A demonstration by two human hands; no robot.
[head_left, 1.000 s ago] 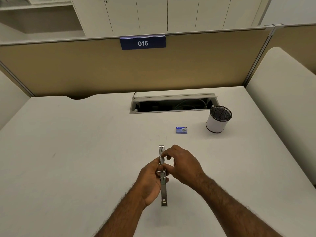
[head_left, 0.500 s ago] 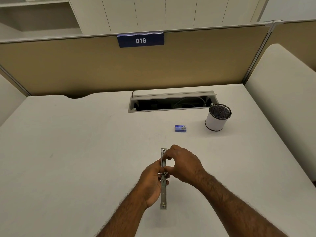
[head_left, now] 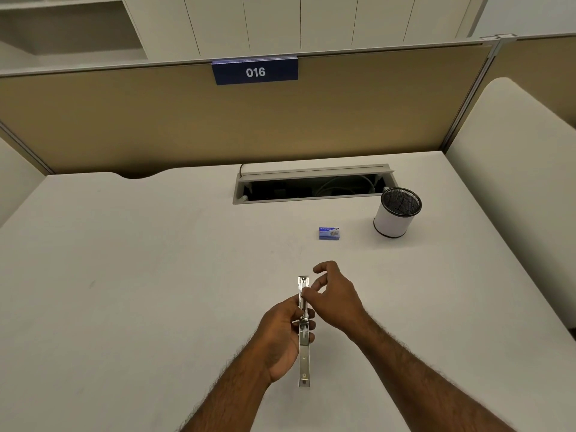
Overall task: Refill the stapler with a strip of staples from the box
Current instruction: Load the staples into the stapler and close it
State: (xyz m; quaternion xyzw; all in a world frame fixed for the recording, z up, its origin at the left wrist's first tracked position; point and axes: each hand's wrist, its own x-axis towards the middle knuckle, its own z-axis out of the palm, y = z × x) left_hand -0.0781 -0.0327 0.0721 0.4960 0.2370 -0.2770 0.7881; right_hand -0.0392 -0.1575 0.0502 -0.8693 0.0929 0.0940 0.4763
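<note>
A metal stapler, swung fully open into one long strip, lies lengthwise above the white desk near its front middle. My left hand grips it at the hinge from the left. My right hand pinches the far half with thumb and forefinger, other fingers spread; whether a staple strip sits under the fingertips is too small to tell. The small blue staple box rests closed on the desk beyond my hands.
A white pen cup with a black mesh inside stands right of the box. Behind it is an open cable tray cut into the desk. A tan partition with a blue "016" sign closes the back.
My right hand has loosened: its fingers have lifted and spread, and it now pinches the far half of the stapler with thumb and forefinger. The left hand keeps its hold.
</note>
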